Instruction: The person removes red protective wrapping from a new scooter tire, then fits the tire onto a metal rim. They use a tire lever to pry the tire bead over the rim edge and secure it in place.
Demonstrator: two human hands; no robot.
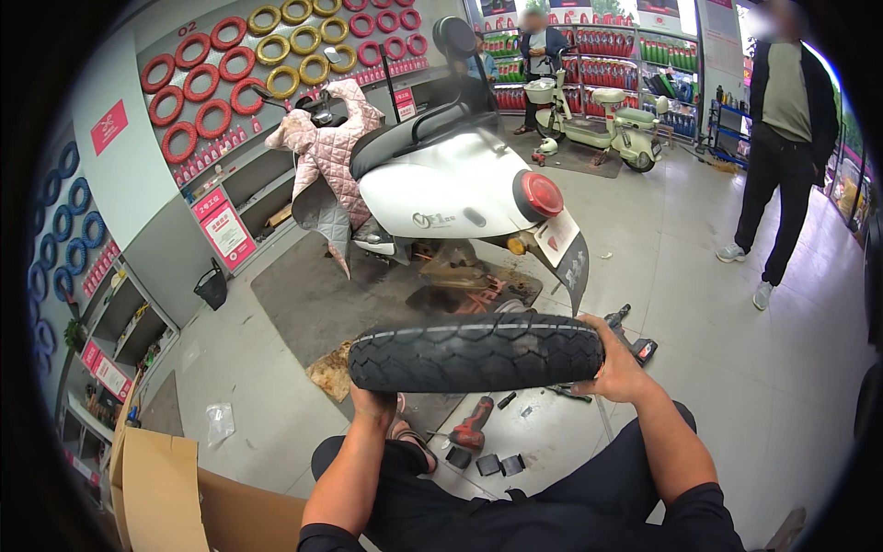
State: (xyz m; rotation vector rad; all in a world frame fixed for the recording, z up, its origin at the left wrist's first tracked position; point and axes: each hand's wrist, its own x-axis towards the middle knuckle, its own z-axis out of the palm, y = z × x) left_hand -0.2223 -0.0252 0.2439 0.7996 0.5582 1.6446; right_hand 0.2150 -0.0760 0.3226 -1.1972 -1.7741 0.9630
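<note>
Both my hands hold up a black scooter tire (478, 354) with a zigzag tread, its tread side facing me and its length running left to right. My left hand (372, 405) grips it from below at the left end, the fingers mostly hidden behind the rubber. At the other end, my right hand (618, 368) is wrapped round the tire's side with the thumb on top. Just beyond stands a white electric scooter (451, 184) with a round red tail light (540, 194) and a pink quilted cover (336, 156) over its front.
On the floor before me lie a red and black power drill (472, 423), black blocks (499, 465) and another power tool (639, 348). A dark mat (303, 294) spreads under the scooter. Cardboard (161, 488) stands at left. A person (782, 138) stands at right; a pale-green scooter (612, 129) is farther back.
</note>
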